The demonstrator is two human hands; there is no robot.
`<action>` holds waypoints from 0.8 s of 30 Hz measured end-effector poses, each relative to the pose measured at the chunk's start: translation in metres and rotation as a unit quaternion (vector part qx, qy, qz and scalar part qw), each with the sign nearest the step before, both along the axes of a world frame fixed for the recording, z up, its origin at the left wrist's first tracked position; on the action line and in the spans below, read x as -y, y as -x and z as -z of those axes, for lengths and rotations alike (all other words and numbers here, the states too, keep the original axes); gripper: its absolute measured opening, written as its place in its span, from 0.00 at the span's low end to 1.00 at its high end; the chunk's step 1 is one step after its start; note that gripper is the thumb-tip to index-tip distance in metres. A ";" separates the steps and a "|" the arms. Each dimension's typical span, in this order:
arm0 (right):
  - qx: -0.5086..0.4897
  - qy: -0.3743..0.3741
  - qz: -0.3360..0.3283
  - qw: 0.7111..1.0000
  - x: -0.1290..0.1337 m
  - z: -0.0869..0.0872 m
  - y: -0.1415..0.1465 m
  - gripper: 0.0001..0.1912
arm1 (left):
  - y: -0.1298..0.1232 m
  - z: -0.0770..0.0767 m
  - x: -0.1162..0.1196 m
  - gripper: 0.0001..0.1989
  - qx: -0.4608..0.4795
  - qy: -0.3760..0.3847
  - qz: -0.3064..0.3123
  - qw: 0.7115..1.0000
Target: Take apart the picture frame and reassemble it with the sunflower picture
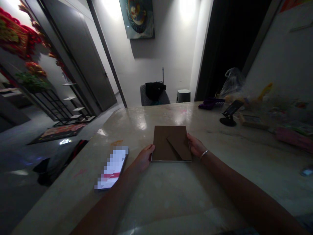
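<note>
My left hand (143, 159) and right hand (196, 146) are both closed on opposite side edges of the photo frame (160, 145), which sits between them, brown backing and slanted easel leg (178, 150) facing me. I can't tell whether its lower edge touches the marble tabletop (158, 202). I only have it by the edges, so if either grip slackened, I think it could tip or slip. The phone (113, 166) lies left of my left hand, beside that forearm; a careless elbow might nudge it.
</note>
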State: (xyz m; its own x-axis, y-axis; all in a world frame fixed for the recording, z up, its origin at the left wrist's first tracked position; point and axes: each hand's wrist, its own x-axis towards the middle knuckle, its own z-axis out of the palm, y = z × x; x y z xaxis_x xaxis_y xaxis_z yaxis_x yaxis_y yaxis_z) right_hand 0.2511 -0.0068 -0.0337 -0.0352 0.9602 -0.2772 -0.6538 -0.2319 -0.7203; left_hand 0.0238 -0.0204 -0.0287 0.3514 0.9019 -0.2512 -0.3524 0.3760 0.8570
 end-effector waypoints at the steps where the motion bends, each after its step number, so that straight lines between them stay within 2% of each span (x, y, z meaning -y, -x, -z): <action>1: 0.000 0.005 -0.017 1.000 0.001 -0.001 0.000 0.14 | 0.001 0.001 0.000 0.17 0.001 0.000 -0.007 1.000; 5: 0.028 0.053 -0.099 0.993 0.006 -0.001 0.004 0.14 | 0.001 0.003 -0.004 0.16 0.007 0.000 -0.043 0.999; 8: 0.043 0.054 -0.118 0.991 0.007 0.002 0.008 0.14 | 0.000 0.001 -0.005 0.16 0.002 0.006 -0.072 0.997; 12: 0.028 0.036 -0.102 0.994 0.005 0.005 0.008 0.15 | -0.002 -0.003 -0.003 0.16 0.016 0.007 -0.082 0.996; 17: 0.021 0.050 -0.054 0.997 0.002 0.006 0.005 0.14 | -0.003 -0.002 0.002 0.14 0.028 -0.005 -0.027 0.999; 24: 0.009 0.058 -0.018 0.998 0.005 0.001 0.009 0.15 | -0.006 -0.003 0.001 0.15 0.060 -0.030 -0.033 0.997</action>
